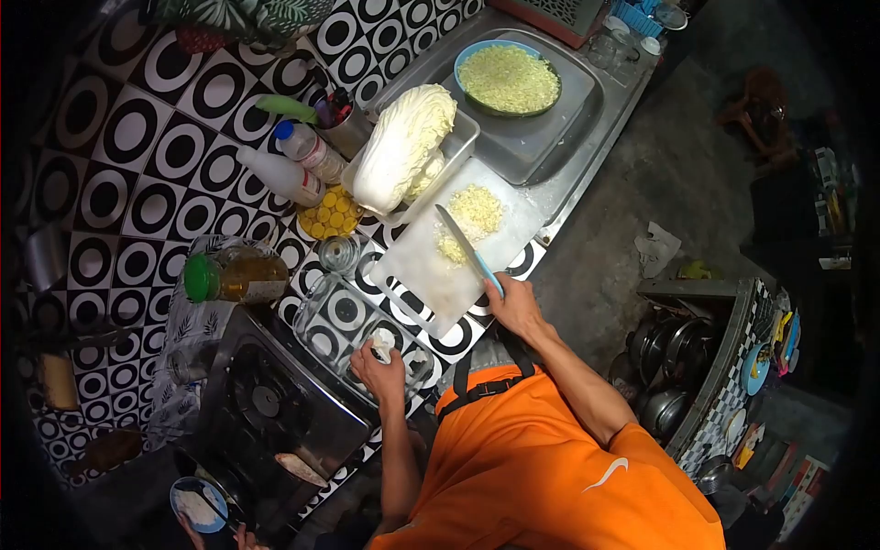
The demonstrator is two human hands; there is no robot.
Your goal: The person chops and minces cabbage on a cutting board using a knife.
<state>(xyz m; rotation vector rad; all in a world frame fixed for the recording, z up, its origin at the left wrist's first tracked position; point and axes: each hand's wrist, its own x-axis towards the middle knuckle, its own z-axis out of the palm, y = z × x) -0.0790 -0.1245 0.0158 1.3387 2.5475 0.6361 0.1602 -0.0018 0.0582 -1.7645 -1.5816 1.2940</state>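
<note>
My right hand [515, 306] is wrapped round the light-blue handle of a kitchen knife [466, 243]. Its blade lies over a pile of finely chopped pale-yellow pieces [476, 213] on a white cutting board [426, 280]. My left hand [378, 368] grips a small white piece [383, 340], too small to name, above a clear rectangular container [316, 316] left of the board. Behind the board, a whole napa cabbage [403, 147] rests on a clear plastic tub [466, 131]. A round blue-rimmed bowl [458, 66] full of chopped pale-green pieces stands in the steel sink area.
A gas stove [266, 399] sits to the left, near a green-capped jar [240, 278]. Two bottles [286, 174] and a yellow-topped container [330, 214] stand by the tiled wall. Lower left, another person's hands [246, 539] are at a blue bowl [218, 524] of white food.
</note>
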